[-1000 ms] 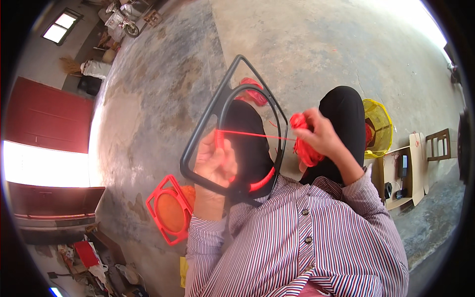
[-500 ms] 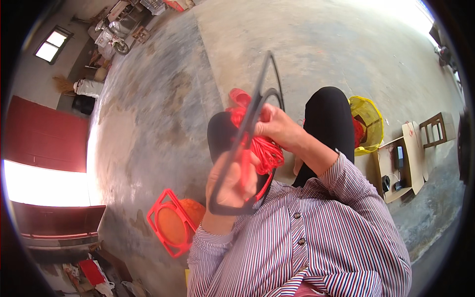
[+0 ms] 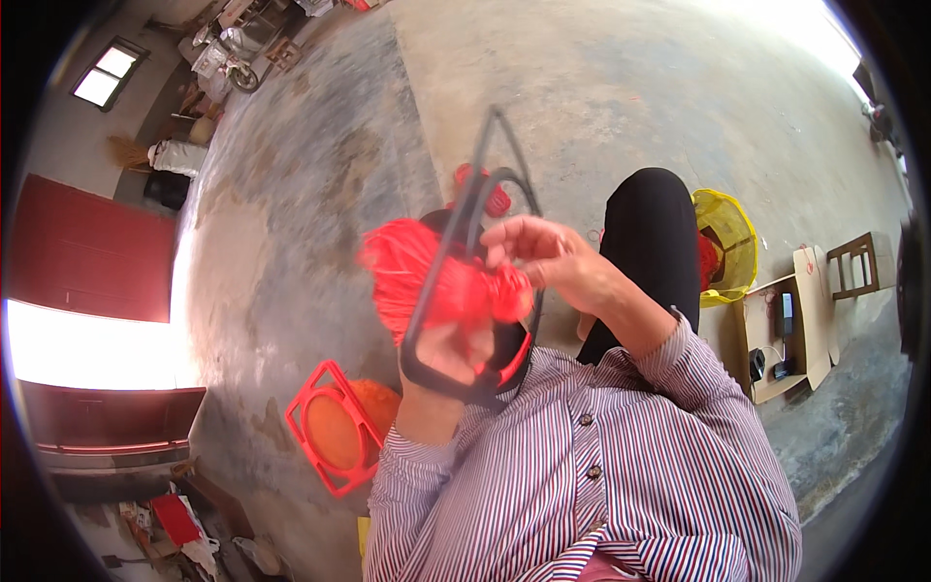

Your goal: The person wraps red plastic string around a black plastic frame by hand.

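My left hand (image 3: 449, 351) is closed round a blurred bundle of red cord (image 3: 402, 276). Its loose strands fan out to the left, and a gathered, knobby end points right. Beside that end is my right hand (image 3: 548, 252), its fingers bent and apart, the thumb close to the cord. Whether the thumb touches it I cannot tell. A dark, thin-barred frame (image 3: 441, 291), smeared by motion, crosses in front of the bundle and my left hand. A red strip (image 3: 516, 361) shows along its lower right side.
Left of my lap is a red plastic frame with a round orange seat (image 3: 335, 427). To the right stand a yellow basket (image 3: 745, 242) with red stuff inside, an open cardboard box (image 3: 815, 310) holding small devices, and a wooden stool (image 3: 853, 267). Red footwear (image 3: 497, 201) shows beyond my knee.
The red cord bundle has swung from the lower right to the left and now fans out above my left hand. My right hand's fingers have come away from the cord and spread.
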`<act>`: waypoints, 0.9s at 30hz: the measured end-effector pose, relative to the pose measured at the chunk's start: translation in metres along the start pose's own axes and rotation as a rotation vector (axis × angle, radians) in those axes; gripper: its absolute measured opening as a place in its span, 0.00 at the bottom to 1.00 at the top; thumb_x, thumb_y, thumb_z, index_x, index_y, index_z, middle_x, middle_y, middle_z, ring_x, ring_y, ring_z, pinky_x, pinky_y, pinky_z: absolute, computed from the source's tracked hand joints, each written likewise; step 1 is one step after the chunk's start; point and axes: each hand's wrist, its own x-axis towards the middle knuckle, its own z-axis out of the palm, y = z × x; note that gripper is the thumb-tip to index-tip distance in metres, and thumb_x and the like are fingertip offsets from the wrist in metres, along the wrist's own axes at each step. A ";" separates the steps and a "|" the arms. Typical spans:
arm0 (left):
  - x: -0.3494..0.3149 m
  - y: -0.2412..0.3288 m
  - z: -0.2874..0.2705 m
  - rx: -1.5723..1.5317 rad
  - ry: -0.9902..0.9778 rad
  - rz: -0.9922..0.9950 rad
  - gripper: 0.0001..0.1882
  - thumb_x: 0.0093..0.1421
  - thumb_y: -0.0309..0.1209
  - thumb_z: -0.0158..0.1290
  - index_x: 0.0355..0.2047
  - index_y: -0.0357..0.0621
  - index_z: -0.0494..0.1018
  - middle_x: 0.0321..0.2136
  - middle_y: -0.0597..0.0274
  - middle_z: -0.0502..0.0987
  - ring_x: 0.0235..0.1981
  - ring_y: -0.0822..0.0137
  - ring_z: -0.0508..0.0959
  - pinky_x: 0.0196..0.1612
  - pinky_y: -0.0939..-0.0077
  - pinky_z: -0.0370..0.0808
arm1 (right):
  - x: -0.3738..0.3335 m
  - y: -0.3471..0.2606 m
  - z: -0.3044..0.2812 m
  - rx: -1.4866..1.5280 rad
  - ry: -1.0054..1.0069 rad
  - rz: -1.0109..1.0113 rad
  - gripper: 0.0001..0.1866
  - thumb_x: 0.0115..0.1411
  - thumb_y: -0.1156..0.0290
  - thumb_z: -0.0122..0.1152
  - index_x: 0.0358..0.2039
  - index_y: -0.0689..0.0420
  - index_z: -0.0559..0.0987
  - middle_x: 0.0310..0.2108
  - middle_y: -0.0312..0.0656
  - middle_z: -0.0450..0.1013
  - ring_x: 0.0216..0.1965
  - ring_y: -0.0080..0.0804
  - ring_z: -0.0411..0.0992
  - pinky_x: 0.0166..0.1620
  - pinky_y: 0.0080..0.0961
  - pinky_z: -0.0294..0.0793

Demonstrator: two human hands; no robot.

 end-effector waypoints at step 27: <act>-0.007 0.081 -0.044 0.152 -0.098 0.067 0.18 0.67 0.41 0.45 0.49 0.41 0.69 0.24 0.60 0.66 0.14 0.74 0.58 0.12 0.82 0.53 | -0.052 0.015 -0.070 0.626 -0.022 0.012 0.23 0.67 0.45 0.41 0.35 0.55 0.71 0.13 0.31 0.59 0.12 0.21 0.56 0.18 0.22 0.57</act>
